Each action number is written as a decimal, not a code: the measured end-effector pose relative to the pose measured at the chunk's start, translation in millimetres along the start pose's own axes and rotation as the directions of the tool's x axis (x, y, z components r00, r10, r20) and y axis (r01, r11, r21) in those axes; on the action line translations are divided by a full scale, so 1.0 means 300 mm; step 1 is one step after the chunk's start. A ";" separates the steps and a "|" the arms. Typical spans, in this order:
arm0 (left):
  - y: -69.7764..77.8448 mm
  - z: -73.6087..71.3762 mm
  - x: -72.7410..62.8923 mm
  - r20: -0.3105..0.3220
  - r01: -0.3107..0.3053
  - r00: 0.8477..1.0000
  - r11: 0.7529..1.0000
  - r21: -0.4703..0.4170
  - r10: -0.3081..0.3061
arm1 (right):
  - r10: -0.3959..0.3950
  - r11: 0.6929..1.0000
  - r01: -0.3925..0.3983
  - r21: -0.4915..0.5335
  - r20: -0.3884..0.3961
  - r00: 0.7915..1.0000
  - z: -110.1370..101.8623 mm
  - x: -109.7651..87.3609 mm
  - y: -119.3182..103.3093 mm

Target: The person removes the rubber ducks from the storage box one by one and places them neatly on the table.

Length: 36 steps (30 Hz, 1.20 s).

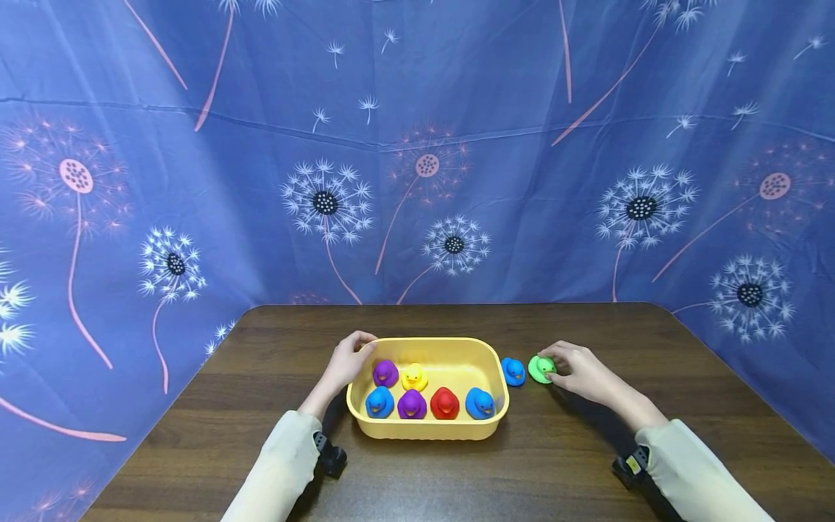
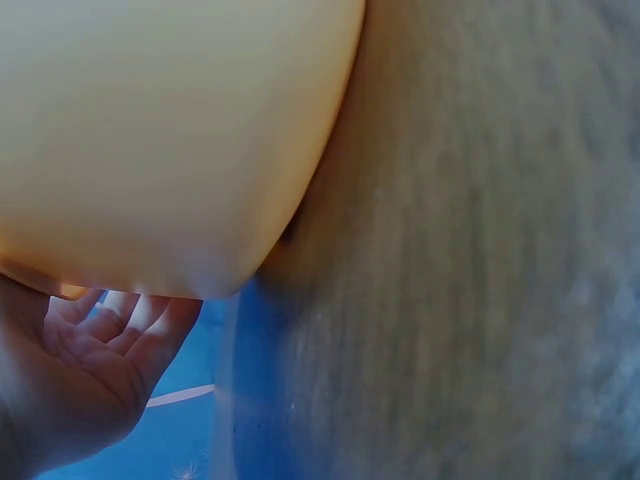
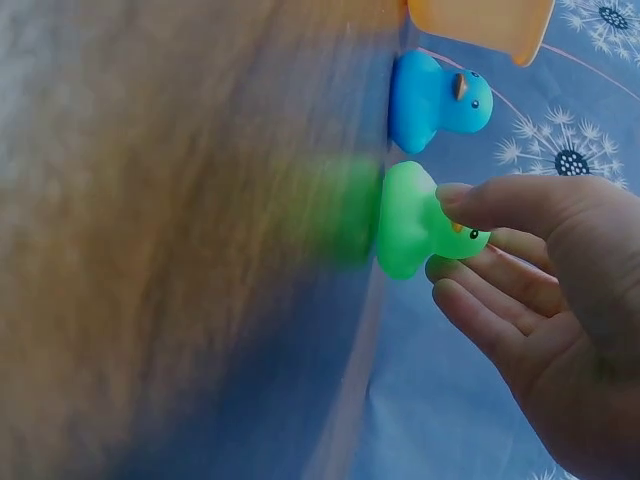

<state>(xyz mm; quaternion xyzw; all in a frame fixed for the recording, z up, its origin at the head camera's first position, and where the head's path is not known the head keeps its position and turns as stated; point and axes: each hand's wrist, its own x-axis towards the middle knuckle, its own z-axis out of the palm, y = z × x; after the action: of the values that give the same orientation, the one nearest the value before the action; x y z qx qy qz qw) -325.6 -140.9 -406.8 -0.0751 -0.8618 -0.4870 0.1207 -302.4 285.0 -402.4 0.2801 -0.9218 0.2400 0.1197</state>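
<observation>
A yellow plastic bin [image 1: 427, 430] holds several rubber ducks: two purple ones, a yellow duck [image 1: 414, 377], two blue ones and a red duck [image 1: 445, 404]. My left hand [image 1: 348, 360] grips the bin's far left corner; in the left wrist view its fingers are partly hidden by the bin wall [image 2: 170, 150]. To the right of the bin, my right hand [image 1: 580, 371] pinches a green rubber duck [image 3: 408, 215] by its head between thumb and fingers. The duck is at the tabletop. Between it and the bin sits a blue duck [image 1: 513, 372].
The brown wooden table [image 1: 417, 486] ends at a blue cloth backdrop [image 1: 522, 167] printed with dandelions. Small black devices are strapped to the left wrist [image 1: 331, 458] and right wrist [image 1: 630, 467].
</observation>
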 end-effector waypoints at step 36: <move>-0.005 0.001 0.002 0.002 0.002 1.000 1.000 -0.021 -0.002 | -0.103 0.986 0.088 -0.143 -0.094 0.990 -0.013 0.003 -0.037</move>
<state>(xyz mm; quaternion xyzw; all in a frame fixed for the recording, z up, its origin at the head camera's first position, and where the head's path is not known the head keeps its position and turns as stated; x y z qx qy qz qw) -326.7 -141.4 -408.0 -0.0761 -0.8568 -0.4960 0.1184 -296.5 278.4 -394.5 0.3025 -0.9144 0.1832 0.1968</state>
